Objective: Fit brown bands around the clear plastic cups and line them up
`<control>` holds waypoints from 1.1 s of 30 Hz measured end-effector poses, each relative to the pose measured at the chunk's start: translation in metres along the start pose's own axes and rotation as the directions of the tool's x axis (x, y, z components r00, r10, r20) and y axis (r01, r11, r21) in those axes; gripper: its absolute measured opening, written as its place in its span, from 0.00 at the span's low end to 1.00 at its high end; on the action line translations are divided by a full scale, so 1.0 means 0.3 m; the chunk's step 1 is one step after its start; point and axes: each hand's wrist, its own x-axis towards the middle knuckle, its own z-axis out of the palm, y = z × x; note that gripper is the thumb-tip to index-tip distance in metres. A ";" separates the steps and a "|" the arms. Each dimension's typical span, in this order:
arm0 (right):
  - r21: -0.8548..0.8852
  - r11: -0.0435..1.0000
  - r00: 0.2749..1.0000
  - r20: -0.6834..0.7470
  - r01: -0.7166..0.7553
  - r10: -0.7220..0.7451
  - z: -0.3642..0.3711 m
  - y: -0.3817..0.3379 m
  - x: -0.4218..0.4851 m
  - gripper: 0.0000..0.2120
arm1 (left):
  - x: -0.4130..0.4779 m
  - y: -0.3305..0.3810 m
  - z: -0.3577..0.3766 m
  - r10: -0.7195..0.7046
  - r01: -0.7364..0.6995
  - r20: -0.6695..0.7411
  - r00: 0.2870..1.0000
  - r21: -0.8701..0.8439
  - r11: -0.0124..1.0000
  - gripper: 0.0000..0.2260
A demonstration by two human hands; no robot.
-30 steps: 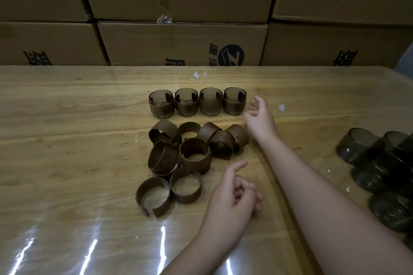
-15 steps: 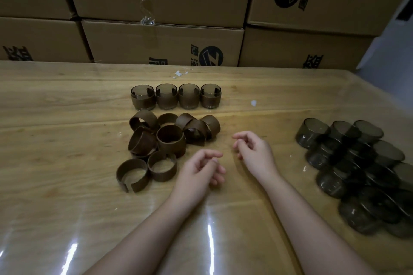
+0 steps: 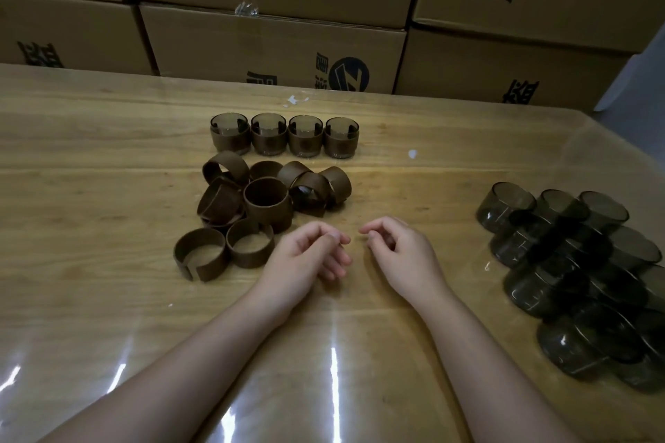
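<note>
Head cam: left hand (image 3: 309, 255) & right hand (image 3: 401, 253) rest loosely curled, nothing held, on the table (image 3: 100, 191); just beyond-left sit loose brown bands (image 3: 268, 203), bare clear cups (image 3: 572, 262) heaped right, four banded cups (image 3: 284, 136) lined up far back, so approx most left to do.

Four banded cups (image 3: 284, 135) stand upright in a touching row. Just nearer lies a heap of loose brown bands (image 3: 262, 205); bare clear cups (image 3: 575, 262) are piled at far right.

Glossy wooden table (image 3: 108, 162), stacked cardboard boxes (image 3: 273, 43)
</note>
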 end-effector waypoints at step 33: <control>-0.125 0.923 0.820 -0.513 -0.364 0.254 -0.138 0.097 0.069 0.21 | -0.005 -0.003 0.007 0.008 -0.009 0.035 0.999 0.042 0.999 0.09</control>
